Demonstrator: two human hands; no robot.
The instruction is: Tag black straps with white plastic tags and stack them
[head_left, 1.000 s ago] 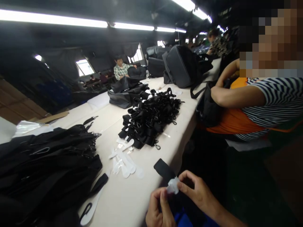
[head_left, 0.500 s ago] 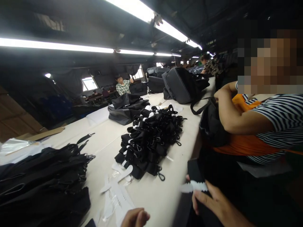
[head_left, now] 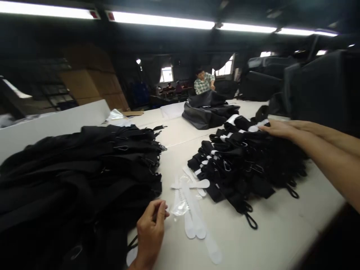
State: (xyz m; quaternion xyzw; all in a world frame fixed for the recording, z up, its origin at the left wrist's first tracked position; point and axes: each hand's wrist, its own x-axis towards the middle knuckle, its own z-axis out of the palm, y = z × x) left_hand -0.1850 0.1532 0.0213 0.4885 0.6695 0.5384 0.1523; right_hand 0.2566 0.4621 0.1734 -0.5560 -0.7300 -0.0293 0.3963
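My right hand [head_left: 277, 129] reaches far out and lies flat, fingers stretched, on top of a pile of folded black straps [head_left: 242, 165] with white bands and metal clips. Its fingertips touch a white-banded strap [head_left: 257, 127] at the pile's far end. My left hand [head_left: 150, 228] rests low at the table's near edge with fingers pressed against the thumb. What they pinch is too small to make out. Just right of it lie white paper strips [head_left: 194, 210] and a scrap of clear plastic [head_left: 180, 207].
A big heap of black straps [head_left: 84, 176] fills the left of the pale table [head_left: 275, 225]. Dark bags [head_left: 209, 110] lie further back, and large bags [head_left: 323, 86] stand at the right. Another forearm [head_left: 329, 133] runs beside mine. A person in a checked shirt [head_left: 204, 82] sits far off.
The view swung left. My right hand carried the white-banded strap from the table's edge out onto the strap pile. My left hand moved up beside the white strips.
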